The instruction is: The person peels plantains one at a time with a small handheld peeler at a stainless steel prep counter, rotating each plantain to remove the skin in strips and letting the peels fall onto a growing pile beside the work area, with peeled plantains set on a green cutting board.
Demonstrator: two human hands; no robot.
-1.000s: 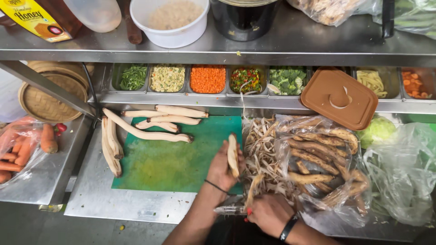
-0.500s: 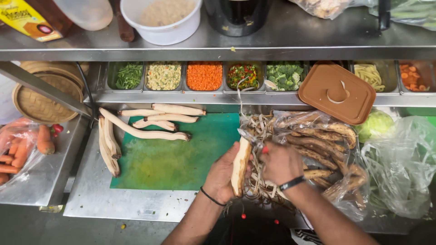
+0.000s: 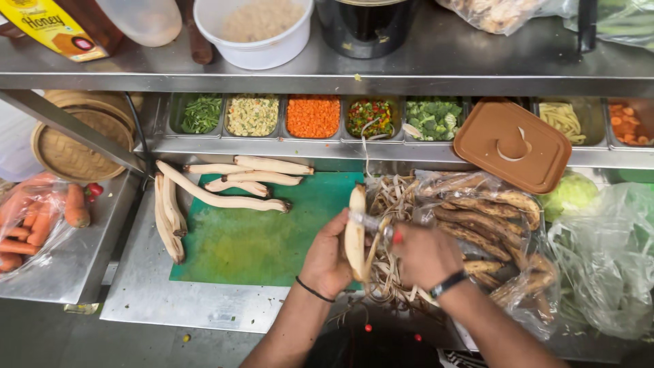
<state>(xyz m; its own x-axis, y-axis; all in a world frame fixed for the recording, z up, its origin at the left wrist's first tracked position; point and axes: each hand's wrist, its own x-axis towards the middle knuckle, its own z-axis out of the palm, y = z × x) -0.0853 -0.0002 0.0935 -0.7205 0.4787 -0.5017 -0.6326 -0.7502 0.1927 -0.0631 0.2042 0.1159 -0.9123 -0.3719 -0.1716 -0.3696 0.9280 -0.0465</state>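
Peeling at bag of plantains.
Left hand grips plantain; right hand clenched on what looks like a peeler; board near edge free.

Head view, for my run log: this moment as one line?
left hand: holds pale root | right hand: peeler on root | green board: peeled roots

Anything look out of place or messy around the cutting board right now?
Yes: the brown lid sits tilted, propped between the tray rail and the bag of unpeeled roots, covering no tray. Peel strips are heaped off the green board edge. Nothing looks spilled.
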